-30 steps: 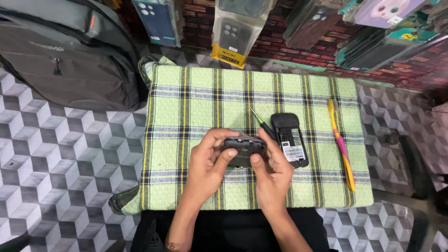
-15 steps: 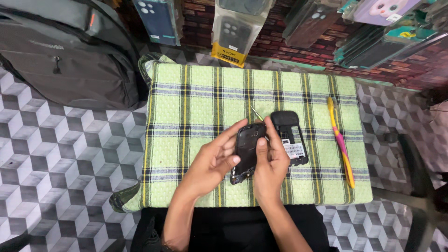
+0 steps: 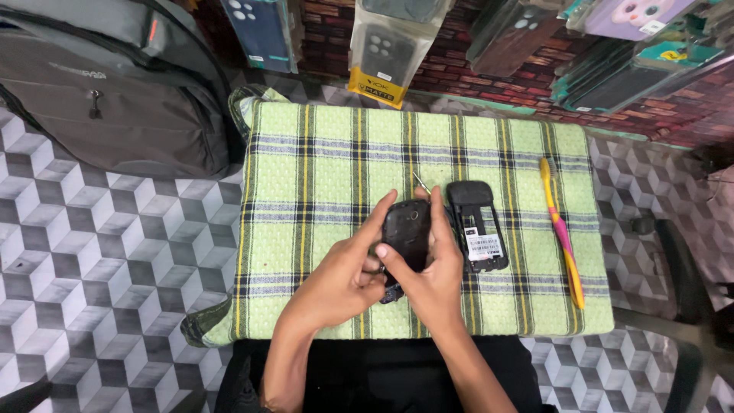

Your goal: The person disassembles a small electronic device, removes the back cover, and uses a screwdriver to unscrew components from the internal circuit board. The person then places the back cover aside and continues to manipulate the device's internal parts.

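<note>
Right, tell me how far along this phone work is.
Done: an opened black phone body lies stripped on the green checked cloth. In hand: left hand and right hand grip a black phone part. Left: the toothbrush lies untouched.

Both forearms bare, no sleeves, rings or watch visible; left hand [image 3: 336, 279], right hand [image 3: 432, 279]; black clothing [image 3: 382, 375] on lap.

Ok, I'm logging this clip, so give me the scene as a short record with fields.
surface: green checked cloth on a patterned floor
left hand: grips the black phone cover from the left
right hand: holds the same cover, thumb across it
beside hands: open phone body, lying flat
right edge: yellow and pink toothbrush
top left: grey backpack
</note>
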